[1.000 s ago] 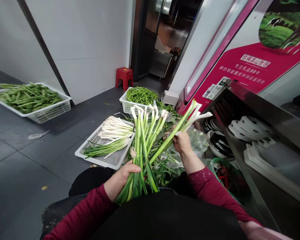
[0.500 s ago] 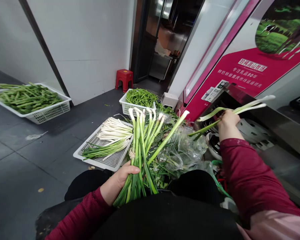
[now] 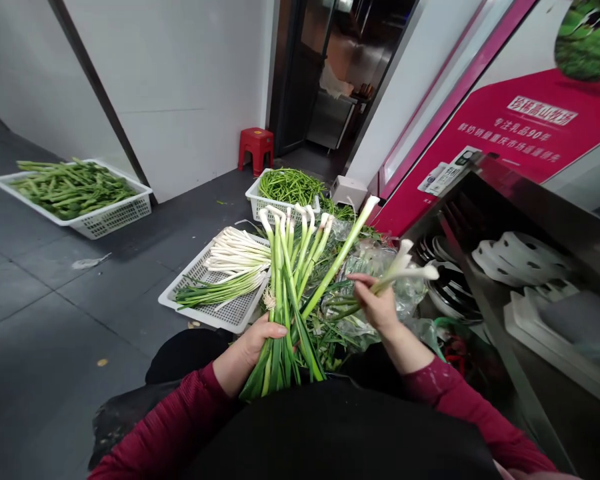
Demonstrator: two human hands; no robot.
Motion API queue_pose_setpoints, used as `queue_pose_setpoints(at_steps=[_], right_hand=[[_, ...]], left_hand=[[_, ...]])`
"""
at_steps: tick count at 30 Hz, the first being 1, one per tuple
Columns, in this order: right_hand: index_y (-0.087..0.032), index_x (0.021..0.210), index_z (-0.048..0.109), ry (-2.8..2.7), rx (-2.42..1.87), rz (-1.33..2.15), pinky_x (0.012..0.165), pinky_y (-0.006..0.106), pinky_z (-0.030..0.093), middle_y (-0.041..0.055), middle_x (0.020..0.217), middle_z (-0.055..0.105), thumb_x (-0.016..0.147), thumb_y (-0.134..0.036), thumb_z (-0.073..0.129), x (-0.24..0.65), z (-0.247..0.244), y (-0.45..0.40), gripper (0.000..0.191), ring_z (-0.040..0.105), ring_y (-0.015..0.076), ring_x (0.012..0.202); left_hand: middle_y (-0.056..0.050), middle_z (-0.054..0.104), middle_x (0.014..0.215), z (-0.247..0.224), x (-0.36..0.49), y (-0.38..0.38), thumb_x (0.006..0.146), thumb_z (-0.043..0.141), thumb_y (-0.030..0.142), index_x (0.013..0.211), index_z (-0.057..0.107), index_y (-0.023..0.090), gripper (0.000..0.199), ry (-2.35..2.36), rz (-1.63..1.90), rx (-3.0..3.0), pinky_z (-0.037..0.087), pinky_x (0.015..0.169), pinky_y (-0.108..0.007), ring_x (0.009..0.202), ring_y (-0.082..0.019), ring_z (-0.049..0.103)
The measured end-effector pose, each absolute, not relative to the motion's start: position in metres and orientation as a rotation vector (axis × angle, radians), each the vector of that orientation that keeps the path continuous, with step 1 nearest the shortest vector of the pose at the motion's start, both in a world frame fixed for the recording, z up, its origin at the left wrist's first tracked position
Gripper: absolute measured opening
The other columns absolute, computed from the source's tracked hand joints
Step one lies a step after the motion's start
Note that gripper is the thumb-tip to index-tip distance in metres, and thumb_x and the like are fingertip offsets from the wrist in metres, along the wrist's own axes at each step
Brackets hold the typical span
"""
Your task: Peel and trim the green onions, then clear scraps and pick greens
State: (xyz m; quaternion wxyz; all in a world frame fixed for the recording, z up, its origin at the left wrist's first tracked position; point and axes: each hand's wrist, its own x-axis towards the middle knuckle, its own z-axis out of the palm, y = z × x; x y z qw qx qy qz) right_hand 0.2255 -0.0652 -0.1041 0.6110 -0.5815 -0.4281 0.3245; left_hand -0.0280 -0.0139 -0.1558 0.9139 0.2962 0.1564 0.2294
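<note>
My left hand [image 3: 254, 347] is wrapped around a bunch of green garlic stalks [image 3: 286, 293], their white ends pointing up and away from me. One thicker stalk leans out of the bunch to the right. My right hand [image 3: 377, 303] is closed on a couple of separate stalks [image 3: 405, 270], white ends sticking out to the right, slightly blurred. Just past the bunch, a shallow white basket [image 3: 180, 293] holds trimmed stalks [image 3: 237, 250] laid with white ends together. Loose greens and clear plastic bags [image 3: 405, 293] lie beneath and beyond my right hand.
At left stands a white basket [image 3: 100, 223] of thick green stems. Ahead are a basket of thin green beans or stems [image 3: 290, 187] and a red stool [image 3: 256, 150]. On the right, a metal shelf [image 3: 525, 393] with dishes stands close to my right arm.
My right hand has come down and left with its stalks, from near the shelf toward the bunch. My left hand keeps its hold. The view has turned slightly.
</note>
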Motion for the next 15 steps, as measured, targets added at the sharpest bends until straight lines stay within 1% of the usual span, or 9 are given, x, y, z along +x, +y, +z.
queue_pose_setpoints(at_steps=[3, 4, 6, 7, 9, 11, 12, 13, 15], right_hand=[[-0.022, 0.108, 0.059, -1.107, -1.226, 1.039, 0.035, 0.021, 0.025, -0.0023, 0.062, 0.054, 0.072, -0.034, 0.064, 0.190, -0.109, -0.066, 0.038, 0.034, 0.0060, 0.039], [-0.022, 0.108, 0.058, -1.147, -1.198, 1.108, 0.035, 0.021, 0.025, -0.0019, 0.063, 0.056, 0.073, -0.035, 0.063, 0.183, -0.110, -0.065, 0.038, 0.034, 0.0057, 0.037], [-0.020, 0.103, 0.059, -1.223, -1.181, 1.171, 0.036, 0.021, 0.025, -0.0022, 0.061, 0.055, 0.076, -0.035, 0.059, 0.173, -0.109, -0.065, 0.031, 0.033, 0.0053, 0.035], [-0.019, 0.097, 0.060, -1.250, -1.206, 1.141, 0.037, 0.021, 0.027, -0.0023, 0.060, 0.055, 0.076, -0.033, 0.057, 0.171, -0.108, -0.065, 0.025, 0.034, 0.0057, 0.036], [-0.019, 0.086, 0.061, -1.314, -1.319, 0.972, 0.044, 0.022, 0.035, -0.0020, 0.061, 0.055, 0.073, -0.023, 0.055, 0.170, -0.105, -0.065, 0.014, 0.043, 0.0083, 0.044], [-0.019, 0.077, 0.061, -1.354, -1.441, 0.720, 0.056, 0.024, 0.041, -0.0016, 0.064, 0.057, 0.066, -0.014, 0.053, 0.174, -0.104, -0.061, 0.015, 0.050, 0.0116, 0.057], [-0.019, 0.074, 0.062, -1.338, -1.493, 0.596, 0.059, 0.025, 0.042, -0.0016, 0.065, 0.057, 0.063, -0.013, 0.053, 0.180, -0.104, -0.058, 0.015, 0.051, 0.0125, 0.060], [-0.019, 0.072, 0.062, -1.279, -1.543, 0.496, 0.058, 0.025, 0.041, -0.0017, 0.063, 0.056, 0.061, -0.013, 0.053, 0.188, -0.105, -0.054, 0.015, 0.050, 0.0126, 0.060], [-0.018, 0.074, 0.062, -1.017, -1.625, 0.342, 0.049, 0.023, 0.037, -0.0027, 0.056, 0.052, 0.061, -0.017, 0.051, 0.214, -0.104, -0.044, 0.017, 0.044, 0.0114, 0.051]], left_hand=[[-0.012, 0.068, 0.074, -0.159, -0.023, -0.012, 0.060, 0.059, 0.019, 0.110, 0.059, 0.009, 0.051, 0.279, 0.439, 0.625, 0.047, 0.046, -0.030, 0.049, -0.019, 0.060], [-0.012, 0.068, 0.073, -0.159, -0.022, -0.012, 0.060, 0.059, 0.019, 0.110, 0.059, 0.009, 0.052, 0.272, 0.430, 0.628, 0.047, 0.045, -0.030, 0.049, -0.019, 0.060], [-0.012, 0.068, 0.073, -0.157, -0.021, -0.012, 0.058, 0.060, 0.018, 0.110, 0.059, 0.009, 0.053, 0.272, 0.425, 0.632, 0.046, 0.045, -0.029, 0.049, -0.019, 0.060], [-0.012, 0.068, 0.073, -0.156, -0.021, -0.012, 0.057, 0.060, 0.017, 0.110, 0.060, 0.009, 0.053, 0.278, 0.427, 0.635, 0.046, 0.045, -0.028, 0.050, -0.019, 0.060], [-0.011, 0.068, 0.073, -0.152, -0.021, -0.012, 0.057, 0.060, 0.017, 0.109, 0.060, 0.009, 0.053, 0.300, 0.426, 0.644, 0.046, 0.045, -0.028, 0.049, -0.019, 0.060], [-0.011, 0.068, 0.072, -0.150, -0.021, -0.012, 0.056, 0.061, 0.017, 0.107, 0.061, 0.009, 0.051, 0.328, 0.423, 0.650, 0.046, 0.045, -0.028, 0.048, -0.018, 0.059], [-0.010, 0.067, 0.070, -0.150, -0.021, -0.012, 0.056, 0.061, 0.017, 0.105, 0.061, 0.009, 0.050, 0.340, 0.427, 0.650, 0.047, 0.044, -0.028, 0.048, -0.018, 0.058], [-0.010, 0.067, 0.069, -0.151, -0.021, -0.011, 0.056, 0.061, 0.016, 0.103, 0.062, 0.009, 0.049, 0.345, 0.434, 0.645, 0.047, 0.044, -0.029, 0.047, -0.018, 0.058], [-0.008, 0.066, 0.064, -0.154, -0.023, -0.010, 0.055, 0.062, 0.016, 0.100, 0.063, 0.009, 0.045, 0.340, 0.441, 0.637, 0.047, 0.044, -0.029, 0.047, -0.018, 0.058]])
